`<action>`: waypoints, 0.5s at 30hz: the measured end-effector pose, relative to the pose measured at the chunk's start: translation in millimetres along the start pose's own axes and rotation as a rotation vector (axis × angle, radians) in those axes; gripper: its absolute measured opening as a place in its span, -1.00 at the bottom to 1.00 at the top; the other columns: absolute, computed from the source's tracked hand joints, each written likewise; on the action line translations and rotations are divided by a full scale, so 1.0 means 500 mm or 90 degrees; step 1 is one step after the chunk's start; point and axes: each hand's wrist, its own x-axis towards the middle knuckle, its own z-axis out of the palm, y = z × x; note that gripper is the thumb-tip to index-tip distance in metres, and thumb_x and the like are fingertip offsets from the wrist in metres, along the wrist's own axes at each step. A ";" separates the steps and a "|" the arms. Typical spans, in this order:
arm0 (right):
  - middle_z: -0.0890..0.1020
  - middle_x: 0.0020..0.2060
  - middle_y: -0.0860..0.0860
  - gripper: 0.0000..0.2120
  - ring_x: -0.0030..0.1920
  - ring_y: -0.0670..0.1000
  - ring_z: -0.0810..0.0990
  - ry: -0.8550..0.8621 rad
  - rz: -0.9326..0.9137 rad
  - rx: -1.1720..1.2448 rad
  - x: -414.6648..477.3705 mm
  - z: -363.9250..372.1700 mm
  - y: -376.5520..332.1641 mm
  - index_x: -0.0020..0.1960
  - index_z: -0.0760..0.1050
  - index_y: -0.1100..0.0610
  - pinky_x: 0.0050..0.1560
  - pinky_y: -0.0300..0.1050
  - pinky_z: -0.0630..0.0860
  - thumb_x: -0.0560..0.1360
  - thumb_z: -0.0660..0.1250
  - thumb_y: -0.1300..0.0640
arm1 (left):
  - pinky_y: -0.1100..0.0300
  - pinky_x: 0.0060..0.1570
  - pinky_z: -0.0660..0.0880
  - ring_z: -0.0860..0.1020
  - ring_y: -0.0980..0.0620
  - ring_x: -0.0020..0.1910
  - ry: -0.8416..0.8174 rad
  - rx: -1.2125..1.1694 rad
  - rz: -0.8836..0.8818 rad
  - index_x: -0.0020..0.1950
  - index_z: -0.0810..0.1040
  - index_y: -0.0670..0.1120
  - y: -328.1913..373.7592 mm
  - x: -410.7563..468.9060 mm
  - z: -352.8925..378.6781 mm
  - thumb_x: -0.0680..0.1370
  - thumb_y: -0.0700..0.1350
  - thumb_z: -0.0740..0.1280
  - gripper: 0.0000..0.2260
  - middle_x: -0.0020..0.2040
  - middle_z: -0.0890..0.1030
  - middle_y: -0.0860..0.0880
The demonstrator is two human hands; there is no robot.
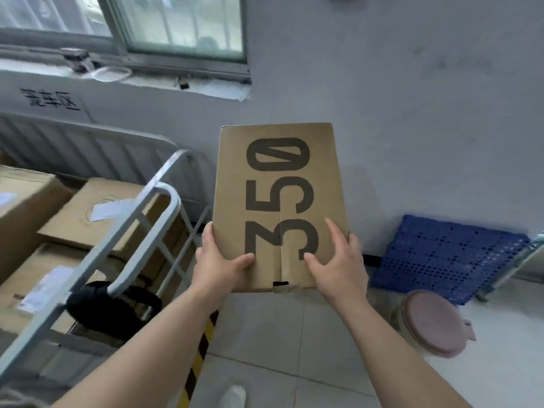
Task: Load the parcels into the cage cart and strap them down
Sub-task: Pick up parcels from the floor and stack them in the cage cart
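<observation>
Brown cardboard box (279, 207) printed with black numerals "350". Cage cart (164, 190): pale grey bars; parcels (67, 228) inside brown with white labels; strap bundle (117, 307) black. Floor tape (200, 354): yellow-and-black diagonal stripes. Perforated pallet (447, 257) blue; round lid (435, 322) dusty pink; wall (426, 113) grey-white.

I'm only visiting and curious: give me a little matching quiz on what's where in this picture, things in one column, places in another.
Things:
1 box
2 pallet
3 pink lid
4 striped tape

Places:
A on the floor beside the cart
B held up in the air
C against the wall
D on a tub

Pairs: 1-B, 2-C, 3-D, 4-A
</observation>
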 end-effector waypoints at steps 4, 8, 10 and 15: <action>0.16 0.50 0.10 -0.29 0.46 0.10 0.24 -0.031 -0.112 0.030 -0.001 0.009 -0.146 0.48 0.08 -0.27 0.33 0.12 0.40 0.44 0.37 -0.11 | -0.14 0.33 0.37 0.36 -0.08 0.35 0.095 -0.042 0.000 0.54 -0.02 0.16 0.023 -0.030 -0.140 0.41 -0.02 0.52 -0.11 0.42 0.30 -0.05; 0.17 0.49 0.10 -0.30 0.45 0.12 0.27 -0.094 -0.205 0.059 -0.011 0.048 -0.299 0.49 0.14 -0.23 0.38 0.05 0.34 0.44 0.40 -0.07 | -0.14 0.31 0.38 0.36 -0.09 0.33 0.194 -0.090 -0.018 0.52 -0.02 0.19 0.012 -0.046 -0.286 0.40 0.00 0.53 -0.10 0.40 0.32 -0.05; 0.19 0.48 0.09 -0.30 0.44 0.12 0.29 -0.128 -0.255 0.065 -0.018 0.080 -0.373 0.48 0.15 -0.22 0.37 0.08 0.35 0.44 0.40 -0.07 | -0.08 0.29 0.39 0.38 -0.08 0.31 0.244 -0.111 -0.026 0.52 0.00 0.17 -0.003 -0.051 -0.357 0.40 -0.01 0.53 -0.11 0.39 0.34 -0.04; 0.23 0.45 0.06 -0.30 0.37 0.09 0.36 -0.192 -0.350 0.015 -0.049 0.189 -0.561 0.49 0.14 -0.23 0.26 0.08 0.45 0.43 0.38 -0.13 | 0.00 0.18 0.43 0.41 -0.04 0.18 0.357 -0.170 -0.056 0.51 0.04 0.15 -0.059 -0.055 -0.531 0.40 -0.05 0.54 -0.13 0.32 0.38 -0.04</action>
